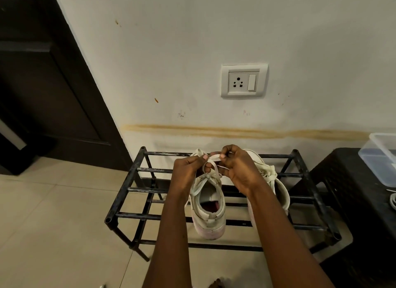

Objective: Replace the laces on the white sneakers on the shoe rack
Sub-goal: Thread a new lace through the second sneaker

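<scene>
A white sneaker (209,210) stands on the top bars of the black metal shoe rack (128,190), heel toward me. Its white lace (214,165) rises from the top eyelets in a loop. My left hand (187,169) pinches one part of the lace above the shoe's tongue. My right hand (237,167) pinches another part right beside it, fingertips nearly touching. The second white sneaker (276,180) sits to the right on the rack, laced, partly hidden behind my right forearm.
The rack stands against a white wall with a socket plate (244,79). A dark door (42,84) is at left. At right a black stool (364,202) carries a clear plastic box (381,157) and a white cable (393,198). Beige floor tiles lie left of the rack.
</scene>
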### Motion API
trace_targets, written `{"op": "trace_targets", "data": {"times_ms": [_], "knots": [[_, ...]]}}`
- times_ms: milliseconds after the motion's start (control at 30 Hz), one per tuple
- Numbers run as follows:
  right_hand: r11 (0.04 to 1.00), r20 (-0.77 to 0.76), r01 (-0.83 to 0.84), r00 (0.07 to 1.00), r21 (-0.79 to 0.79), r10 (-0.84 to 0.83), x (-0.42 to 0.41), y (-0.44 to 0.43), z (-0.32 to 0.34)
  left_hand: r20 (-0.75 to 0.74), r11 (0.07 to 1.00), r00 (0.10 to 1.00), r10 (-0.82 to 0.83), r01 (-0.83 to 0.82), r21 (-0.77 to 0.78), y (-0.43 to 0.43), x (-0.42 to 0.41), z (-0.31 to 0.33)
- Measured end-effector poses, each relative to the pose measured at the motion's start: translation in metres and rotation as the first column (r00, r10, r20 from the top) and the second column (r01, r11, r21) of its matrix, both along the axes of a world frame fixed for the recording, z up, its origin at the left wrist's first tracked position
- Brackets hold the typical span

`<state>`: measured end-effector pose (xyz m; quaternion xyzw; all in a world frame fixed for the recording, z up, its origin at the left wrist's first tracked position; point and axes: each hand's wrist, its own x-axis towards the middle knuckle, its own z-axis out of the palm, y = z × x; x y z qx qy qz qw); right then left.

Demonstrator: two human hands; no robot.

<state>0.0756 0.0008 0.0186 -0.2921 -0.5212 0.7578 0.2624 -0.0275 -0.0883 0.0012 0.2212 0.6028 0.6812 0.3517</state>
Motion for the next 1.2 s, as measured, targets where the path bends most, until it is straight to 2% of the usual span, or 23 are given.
{"op": "trace_targets", "data": {"times_ms": [67, 133, 200, 267, 400, 567, 633, 767, 867, 967, 1067, 1133, 1200], "knots": [[0.998, -0.011, 0.003, 1.0, 0.058, -0.003, 0.001, 0.001, 0.002, -0.017, 1.0, 1.0, -0.015, 0.015, 0.013, 0.001, -0.001, -0.001], [0.982, 0.034, 0.016, 0.999, 0.186, -0.023, 0.001, 0.002, 0.002, -0.021, 0.998, 0.999, -0.05, 0.051, 0.045, 0.002, -0.002, -0.003], [0.926, 0.136, -0.001, 0.989, 0.377, -0.054, 0.001, 0.0, 0.0, -0.026, 0.996, 0.998, -0.058, 0.059, 0.06, 0.003, -0.001, -0.003], [0.864, 0.219, -0.052, 0.973, 0.501, -0.068, -0.001, -0.003, -0.002, -0.072, 0.999, 0.997, -0.04, 0.043, 0.029, 0.004, -0.002, -0.004], [0.774, 0.289, -0.061, 0.943, 0.631, -0.162, -0.005, -0.005, -0.001, -0.156, 0.998, 0.986, -0.055, 0.049, -0.039, 0.002, -0.005, -0.003], [0.649, 0.312, -0.064, 0.909, 0.758, -0.275, -0.008, -0.01, -0.001, -0.18, 0.992, 0.981, -0.07, 0.05, -0.112, -0.001, -0.006, -0.004], [0.609, 0.32, -0.058, 0.888, 0.791, -0.331, -0.01, -0.014, -0.003, -0.24, 0.986, 0.968, -0.079, 0.04, -0.16, -0.003, -0.005, -0.004], [0.609, 0.301, 0.02, 0.857, 0.793, -0.419, -0.011, -0.017, -0.005, -0.352, 0.974, 0.929, -0.114, 0.034, -0.225, -0.004, -0.002, -0.002], [0.59, 0.254, 0.065, 0.86, 0.805, -0.442, -0.01, -0.018, -0.004, -0.447, 0.939, 0.877, -0.175, 0.013, -0.343, -0.007, -0.004, -0.004], [0.509, 0.33, -0.093, 0.856, 0.856, -0.399, -0.008, -0.02, -0.002, -0.534, 0.936, 0.829, -0.165, -0.039, -0.349, -0.009, -0.005, -0.004], [0.371, 0.536, -0.407, 0.756, 0.835, -0.376, -0.01, -0.018, -0.003, -0.662, 0.936, 0.739, -0.125, -0.134, -0.326, -0.009, 0.0, -0.004], [0.383, 0.617, -0.493, 0.704, 0.781, -0.352, -0.012, -0.019, -0.004, -0.741, 0.944, 0.662, -0.109, -0.166, -0.287, -0.01, 0.004, -0.005], [0.483, 0.631, -0.453, 0.71, 0.75, -0.313, -0.011, -0.02, -0.006, -0.772, 0.957, 0.63, -0.084, -0.164, -0.239, -0.011, 0.006, -0.006]]}}
